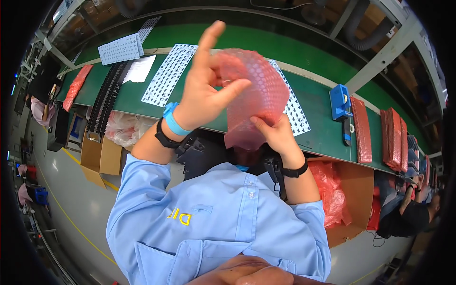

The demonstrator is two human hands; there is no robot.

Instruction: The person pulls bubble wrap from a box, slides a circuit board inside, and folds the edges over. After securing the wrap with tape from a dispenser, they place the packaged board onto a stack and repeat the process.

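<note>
A pink translucent bubble wrap bag (259,90) is held up above the near edge of the green bench. My right hand (280,135) pinches its lower right part, thumb in front and the other fingers hidden behind. At the bag's upper left is my left hand (204,85), index finger and thumb stretched wide apart. Its other fingers are bent and partly blurred beside the bag's edge; whether they touch it I cannot tell. Behind my hands, two white perforated sheets with rows of dark marks, a left sheet (169,75) and a right sheet (295,107), lie on the bench.
On the green bench (316,128) stand a blue tape dispenser (339,102) and stacked pink bags (392,140) at right. Black racks (110,90), white paper (139,69) and a pink bag (77,88) lie left. Below are cardboard boxes, left (111,156) and right (356,194).
</note>
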